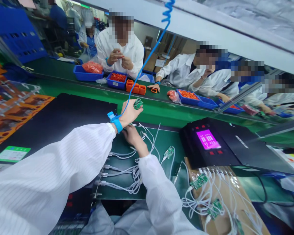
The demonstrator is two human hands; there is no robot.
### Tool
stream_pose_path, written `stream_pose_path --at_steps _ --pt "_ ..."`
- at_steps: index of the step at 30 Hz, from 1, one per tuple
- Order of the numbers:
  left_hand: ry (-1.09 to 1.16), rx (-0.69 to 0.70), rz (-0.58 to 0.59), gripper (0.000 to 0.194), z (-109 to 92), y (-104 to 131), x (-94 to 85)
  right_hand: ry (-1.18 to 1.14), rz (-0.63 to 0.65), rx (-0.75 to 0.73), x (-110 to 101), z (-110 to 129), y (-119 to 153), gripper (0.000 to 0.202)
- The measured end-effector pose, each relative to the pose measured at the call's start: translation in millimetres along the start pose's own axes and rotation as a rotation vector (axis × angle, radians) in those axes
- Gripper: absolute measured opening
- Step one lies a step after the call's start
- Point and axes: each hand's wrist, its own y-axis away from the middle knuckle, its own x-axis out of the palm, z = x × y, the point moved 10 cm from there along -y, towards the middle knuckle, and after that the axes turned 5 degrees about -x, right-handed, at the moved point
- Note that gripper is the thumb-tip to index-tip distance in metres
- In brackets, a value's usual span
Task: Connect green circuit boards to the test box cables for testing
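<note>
Around a small green circuit board (138, 103), my left hand (129, 112) is closed, raised over the far side of the green work surface (122, 132). A blue wrist strap (117, 124) with a coiled cord sits on that arm. Just below it, my right hand (133, 136) has its fingers curled, partly hidden behind the left wrist; what they hold cannot be made out. Beside the right hand run white cables (137, 174), with plugs in a row at the left. Another circuit board (168, 152) lies to the right on a cable.
A black tester (203, 143) with a lit pink screen stands at right, above several cabled boards on cardboard (225, 192). A black box top (71, 120) and orange fixtures (22, 117) fill the left. Co-workers sit across behind blue bins (116, 84) of orange parts.
</note>
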Motion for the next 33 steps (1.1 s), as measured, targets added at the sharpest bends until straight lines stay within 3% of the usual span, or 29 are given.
stream_pose_path --at_steps 4,7,9,15,20,26,33 --pt "0.354 -0.344 0.06 0.018 32 3 14.1 0.145 -0.101 0.197 -66 -59 43 0.022" --pt "0.459 -0.484 0.191 0.028 38 11 30.8 0.144 -0.194 0.344 -112 -97 66 0.011" --pt "0.474 -0.535 0.284 0.034 36 17 39.2 0.101 -0.216 0.41 -126 -111 75 0.012" --pt "0.471 -0.575 0.346 0.038 30 26 41.3 0.047 -0.179 0.484 -114 -117 80 0.009" --pt "0.469 -0.585 0.339 0.034 29 27 40.8 0.068 -0.217 0.565 -111 -126 77 0.014" --pt "0.415 -0.624 0.294 0.029 37 23 35.7 0.01 -0.142 0.594 -101 -133 64 0.018" --pt "0.568 -0.837 0.511 0.022 38 43 62.0 -0.042 -0.016 0.562 -76 -127 34 0.023"
